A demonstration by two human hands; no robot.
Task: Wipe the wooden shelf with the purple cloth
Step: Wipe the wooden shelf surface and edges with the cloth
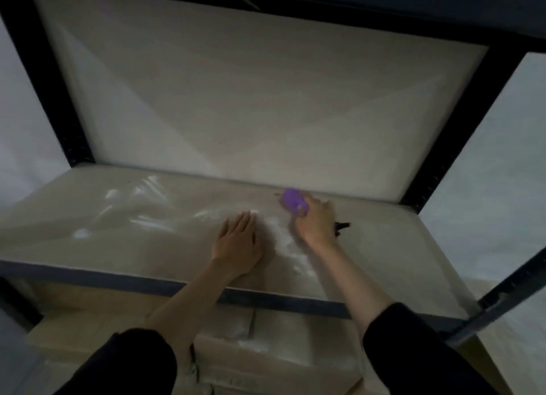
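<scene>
The pale wooden shelf (pixel 118 217) spans the view, with a glossy sheen and light streaks on its surface. My right hand (pixel 314 220) is pressed down near the shelf's back edge, right of centre, closed around the bunched purple cloth (pixel 292 201). The cloth sticks out past my fingers toward the back wall. My left hand (pixel 237 244) lies flat on the shelf just left of it, palm down, fingers apart, holding nothing. Both forearms reach in over the shelf's front edge.
Black metal uprights (pixel 56 105) (pixel 461 129) frame the shelf on both sides, and another shelf board hangs overhead. A small dark object (pixel 341 226) lies just right of my right hand. Cardboard boxes (pixel 236 350) sit below the front rail (pixel 118 279).
</scene>
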